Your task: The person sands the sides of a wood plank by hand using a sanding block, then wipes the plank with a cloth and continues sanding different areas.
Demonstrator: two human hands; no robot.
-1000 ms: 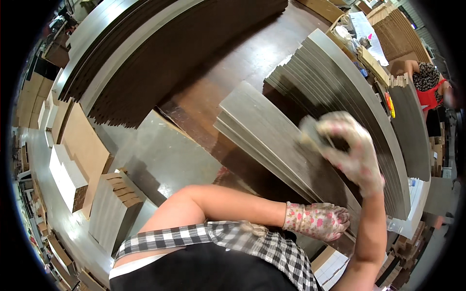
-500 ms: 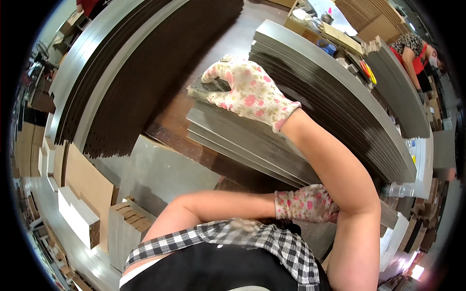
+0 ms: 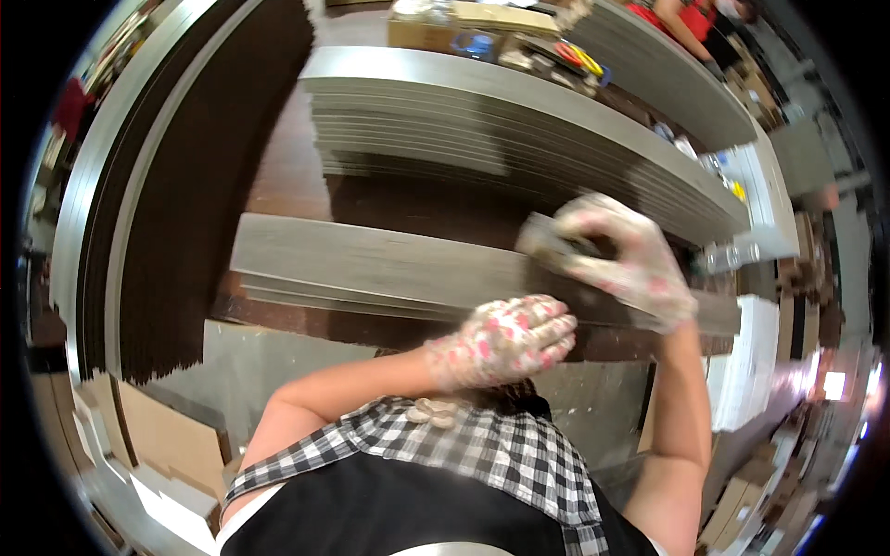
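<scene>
A long grey board (image 3: pixel 371 259) lies flat in front of me, on top of a few others of the same kind. My right hand (image 3: pixel 632 259), in a white glove with a pink flower print, is closed around a folded grey cloth (image 3: pixel 545 239). Hand and cloth are over the right part of the board and blurred by motion. In a matching glove, my left hand (image 3: pixel 505 341) lies at the near edge of the boards with its fingers stretched out, holding nothing. The board's right part is partly hidden behind my right hand.
Behind the board stands a tall stack of grey boards (image 3: pixel 519 107); more dark-sided stacks (image 3: pixel 209 176) rise at the left. A cardboard box (image 3: pixel 417 35), a yellow and red tape roll (image 3: pixel 579 57) and a clear bottle (image 3: pixel 728 258) lie beyond. A person in red (image 3: pixel 691 23) works at the far right.
My right hand has come from the board's far left end to its right part, still with the cloth. My left hand has moved left, out from under my right arm. The view has turned.
</scene>
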